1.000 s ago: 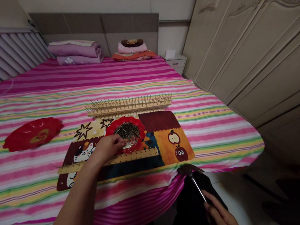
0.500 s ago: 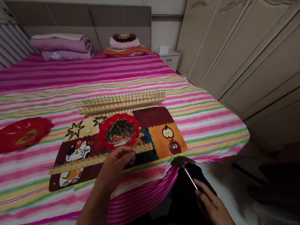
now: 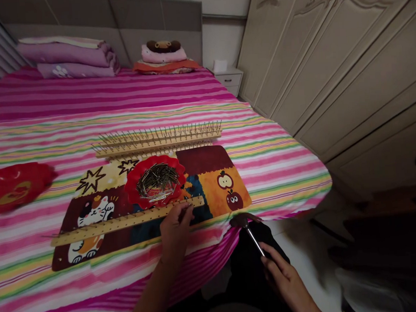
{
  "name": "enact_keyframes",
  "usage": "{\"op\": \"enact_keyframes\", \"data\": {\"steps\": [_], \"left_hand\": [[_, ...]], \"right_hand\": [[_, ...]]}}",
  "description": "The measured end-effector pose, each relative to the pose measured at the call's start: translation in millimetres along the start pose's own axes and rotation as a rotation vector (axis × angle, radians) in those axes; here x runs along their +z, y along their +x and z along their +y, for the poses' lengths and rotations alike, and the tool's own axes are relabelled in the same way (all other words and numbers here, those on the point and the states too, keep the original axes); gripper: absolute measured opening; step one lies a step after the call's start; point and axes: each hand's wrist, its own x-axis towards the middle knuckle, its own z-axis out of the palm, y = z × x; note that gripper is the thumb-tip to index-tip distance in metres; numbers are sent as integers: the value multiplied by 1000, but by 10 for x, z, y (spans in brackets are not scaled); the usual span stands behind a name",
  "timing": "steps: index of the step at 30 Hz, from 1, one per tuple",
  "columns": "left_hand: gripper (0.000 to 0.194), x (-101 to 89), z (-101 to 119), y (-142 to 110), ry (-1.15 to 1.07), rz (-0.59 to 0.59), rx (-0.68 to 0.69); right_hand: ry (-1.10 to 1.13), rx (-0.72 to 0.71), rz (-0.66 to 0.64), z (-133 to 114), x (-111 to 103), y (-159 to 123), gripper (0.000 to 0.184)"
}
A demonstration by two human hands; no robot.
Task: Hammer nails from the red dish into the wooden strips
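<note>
Bedding bears a placemat. Off its near edge, the right hand grips a claw hammer; on it, the left hand, fingers pressed together, is over a wooden strip. Its scalloped bowl presumably keeps nails handy; nail-studded strips lie beyond it.

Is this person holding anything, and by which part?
The right hand grips a hammer by its handle, below the head. The left hand's fingertips are drawn together; whether they pinch a nail cannot be told.

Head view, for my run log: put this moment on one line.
left hand: at front wooden strip, grasp unclear | right hand: grips hammer | red bowl: on mat, holds nails
</note>
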Motion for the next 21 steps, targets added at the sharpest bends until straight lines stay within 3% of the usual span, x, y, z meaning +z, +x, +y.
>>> {"op": "enact_keyframes", "data": {"steps": [14, 21], "left_hand": [[22, 41, -61, 34, 96, 23, 33], [18, 68, -60, 44, 207, 4, 190]], "right_hand": [[-29, -27, 20, 35, -6, 9, 65], [8, -27, 27, 9, 42, -83, 70]]}}
